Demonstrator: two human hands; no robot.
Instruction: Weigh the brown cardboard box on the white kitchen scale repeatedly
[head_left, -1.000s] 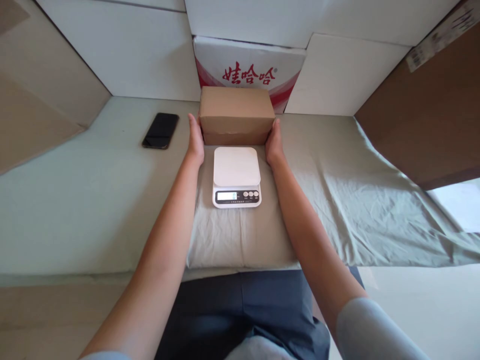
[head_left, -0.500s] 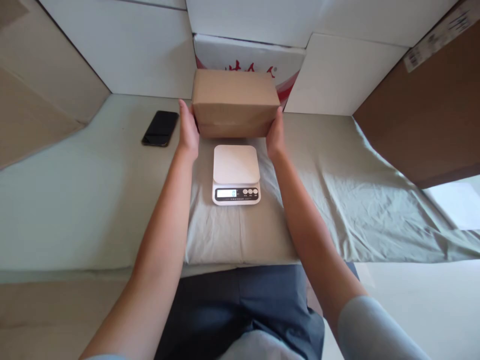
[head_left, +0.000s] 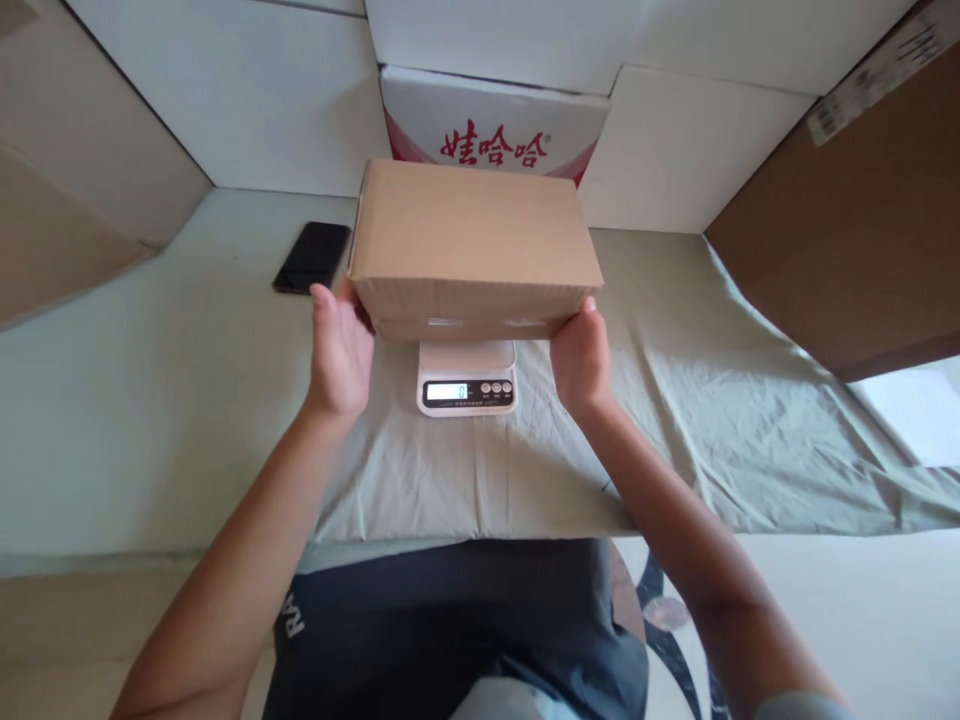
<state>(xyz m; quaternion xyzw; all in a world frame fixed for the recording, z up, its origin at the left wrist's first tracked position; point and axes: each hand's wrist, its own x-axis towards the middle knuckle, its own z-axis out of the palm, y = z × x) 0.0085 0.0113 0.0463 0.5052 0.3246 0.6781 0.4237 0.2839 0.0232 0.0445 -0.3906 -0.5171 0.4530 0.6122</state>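
Green cloth (head_left: pixel 675 400) on the bed | my left hand (head_left: pixel 339 345) and right hand (head_left: pixel 581 358) press the brown box (head_left: pixel 472 240) between them, over the scale (head_left: pixel 466 382) | phone (head_left: pixel 311 257) by the back-left corner

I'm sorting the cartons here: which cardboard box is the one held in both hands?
The plain brown cardboard box, gripped by the left hand and right hand above the kitchen scale. The white carton with red characters stands behind, untouched.
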